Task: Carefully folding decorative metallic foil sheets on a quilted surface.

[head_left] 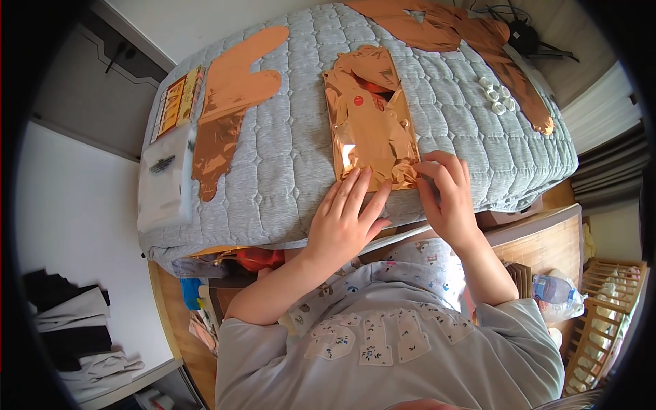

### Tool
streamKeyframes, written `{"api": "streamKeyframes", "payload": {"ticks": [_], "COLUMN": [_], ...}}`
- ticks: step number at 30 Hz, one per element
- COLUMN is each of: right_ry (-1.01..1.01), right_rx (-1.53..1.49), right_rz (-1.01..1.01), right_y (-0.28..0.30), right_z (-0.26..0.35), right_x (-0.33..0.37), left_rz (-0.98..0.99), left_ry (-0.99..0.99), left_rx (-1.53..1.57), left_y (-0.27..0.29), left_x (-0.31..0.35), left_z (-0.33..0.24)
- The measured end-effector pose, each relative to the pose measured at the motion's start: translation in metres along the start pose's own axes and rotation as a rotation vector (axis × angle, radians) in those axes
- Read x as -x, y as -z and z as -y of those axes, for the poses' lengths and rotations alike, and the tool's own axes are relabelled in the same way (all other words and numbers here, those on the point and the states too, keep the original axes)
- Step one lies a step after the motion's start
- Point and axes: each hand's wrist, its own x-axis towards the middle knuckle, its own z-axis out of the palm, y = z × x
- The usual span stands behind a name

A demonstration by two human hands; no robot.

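A flat, rose-gold foil balloon [372,137] lies folded into a long rectangle on the grey quilted mattress, with a small round red mark near its middle. Its near end is under my left hand [347,217], whose fingers are stretched out and rest on the shiny foil. At the near right corner, my right hand [447,195] has its fingers curled, with thumb and forefinger pinching the foil's edge. The bottom of the balloon is partly covered by my fingers.
Another rose-gold foil balloon [236,89] lies to the left, beside a printed packet [180,102] and a clear plastic bag [165,174]. More foil [430,27] spreads at the far right, near white rings [499,96] and a black device [525,35]. The quilted mattress [287,157] ends just before me.
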Motion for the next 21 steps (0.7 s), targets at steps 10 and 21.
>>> {"api": "streamKeyframes", "payload": {"ticks": [10,21], "right_ry": [0.3,0.189], "right_rx": [0.288,0.243], "right_rz": [0.24,0.18], "right_y": [-0.001,-0.001], "right_z": [-0.012,-0.01], "right_x": [0.027,0.041], "left_rz": [0.02,0.055], "left_ry": [-0.013,-0.046], "left_rx": [0.023,-0.058], "left_y": [0.011,0.019], "left_x": [-0.008,-0.002], "left_z": [0.002,0.01]}}
